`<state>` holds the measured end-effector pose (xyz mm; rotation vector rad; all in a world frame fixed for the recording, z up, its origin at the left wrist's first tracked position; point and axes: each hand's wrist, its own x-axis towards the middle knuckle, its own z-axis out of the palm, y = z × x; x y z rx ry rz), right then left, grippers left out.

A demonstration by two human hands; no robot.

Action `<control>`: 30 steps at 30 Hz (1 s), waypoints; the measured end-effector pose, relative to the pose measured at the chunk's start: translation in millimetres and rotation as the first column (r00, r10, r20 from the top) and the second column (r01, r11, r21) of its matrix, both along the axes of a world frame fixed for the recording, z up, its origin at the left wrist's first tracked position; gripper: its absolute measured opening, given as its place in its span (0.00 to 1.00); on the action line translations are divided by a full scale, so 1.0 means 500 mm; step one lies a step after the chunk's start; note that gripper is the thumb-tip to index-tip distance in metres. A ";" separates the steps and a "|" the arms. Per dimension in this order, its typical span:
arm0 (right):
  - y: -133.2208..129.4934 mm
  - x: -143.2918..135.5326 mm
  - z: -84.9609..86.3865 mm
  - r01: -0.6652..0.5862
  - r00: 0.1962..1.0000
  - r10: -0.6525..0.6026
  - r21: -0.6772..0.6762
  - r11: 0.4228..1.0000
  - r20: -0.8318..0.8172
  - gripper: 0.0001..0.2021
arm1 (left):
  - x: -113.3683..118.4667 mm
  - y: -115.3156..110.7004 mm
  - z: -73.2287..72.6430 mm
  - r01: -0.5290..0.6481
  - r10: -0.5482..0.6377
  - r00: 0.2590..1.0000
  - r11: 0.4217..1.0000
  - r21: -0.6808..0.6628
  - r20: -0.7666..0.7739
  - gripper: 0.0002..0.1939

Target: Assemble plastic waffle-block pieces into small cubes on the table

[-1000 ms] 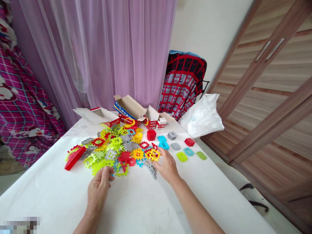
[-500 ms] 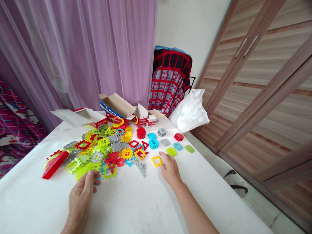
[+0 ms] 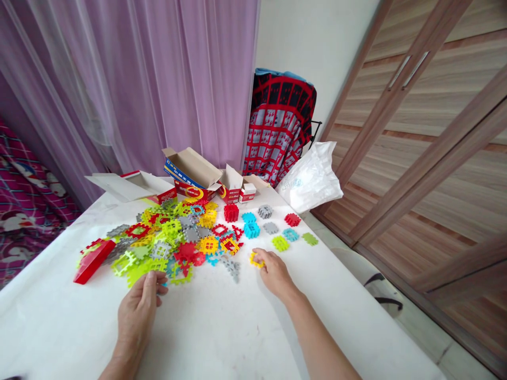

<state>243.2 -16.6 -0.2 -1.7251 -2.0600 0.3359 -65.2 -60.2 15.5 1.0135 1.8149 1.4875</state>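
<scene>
My right hand (image 3: 273, 270) has its thumb and fingers closed on a yellow toothed square frame piece (image 3: 255, 262) near the table's middle; the fingers cover part of it. My left hand (image 3: 141, 301) rests at the front edge of a heap of interlocking plastic pieces (image 3: 172, 229), its fingers curled under. A bit of blue shows by those fingertips, but what they hold, if anything, is hidden. Beyond my right hand lie a lime green piece (image 3: 281, 243), a stack of blue pieces (image 3: 251, 230), a grey piece (image 3: 271, 228) and a red stack (image 3: 231, 213).
A blue open box (image 3: 192, 168), a red box (image 3: 229, 192) and an open white-flapped box (image 3: 138, 184) line the table's back. A white plastic bag (image 3: 312, 179) sits at the far right corner. A red tray-like piece (image 3: 94, 263) lies left of the heap.
My right fingers have closed over the yellow frame piece, which they were beside before. My left hand stays by the heap. The view has shifted slightly.
</scene>
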 end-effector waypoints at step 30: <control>-0.022 -0.019 0.005 0.267 0.951 -0.275 0.075 0.961 0.139 0.26 | -0.006 0.002 -0.012 0.019 -0.019 1.000 1.000 0.007 -0.011 0.26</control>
